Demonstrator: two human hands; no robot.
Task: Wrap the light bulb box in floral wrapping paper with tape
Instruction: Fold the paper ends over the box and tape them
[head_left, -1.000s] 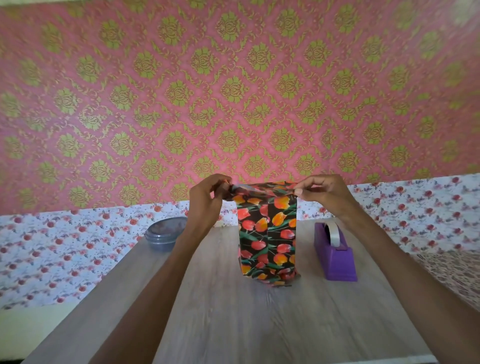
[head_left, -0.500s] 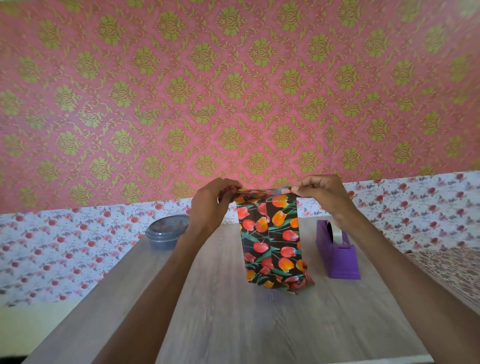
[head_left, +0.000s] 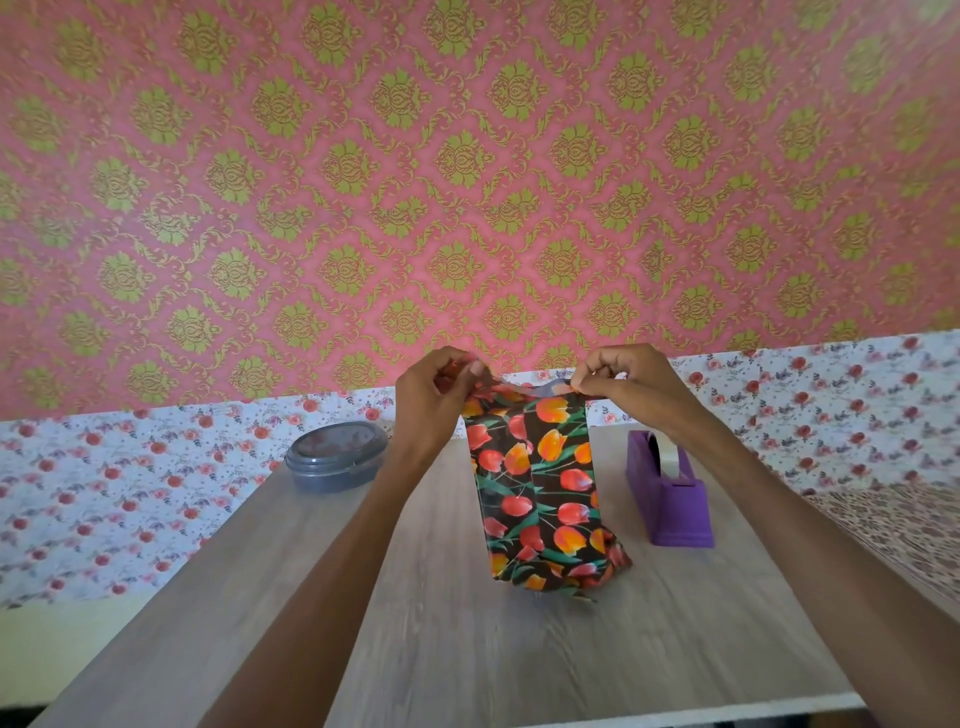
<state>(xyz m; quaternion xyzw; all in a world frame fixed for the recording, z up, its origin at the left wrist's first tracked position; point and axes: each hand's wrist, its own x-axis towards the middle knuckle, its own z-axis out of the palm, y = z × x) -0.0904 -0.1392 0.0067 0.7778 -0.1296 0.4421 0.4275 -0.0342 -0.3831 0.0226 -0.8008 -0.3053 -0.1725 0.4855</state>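
Observation:
The box, covered in black wrapping paper with red and orange tulips (head_left: 537, 488), stands upright and slightly tilted on the wooden table (head_left: 441, 649). My left hand (head_left: 434, 400) pinches the paper at the top left corner. My right hand (head_left: 631, 382) pinches the paper at the top right corner. The paper's upper edge runs between the two hands. At the bottom end the paper is crumpled and loose. The box itself is hidden under the paper. A purple tape dispenser (head_left: 667, 491) with a roll of clear tape stands just right of the box.
A round grey lidded container (head_left: 335, 457) sits at the table's far left. Behind the table is a wall with pink and green damask paper above and small red flowers below. A patterned surface (head_left: 898, 530) lies to the right.
The wrapped box has tilted, its bottom end swinging toward me and to the right. Both hands stay on the top corners.

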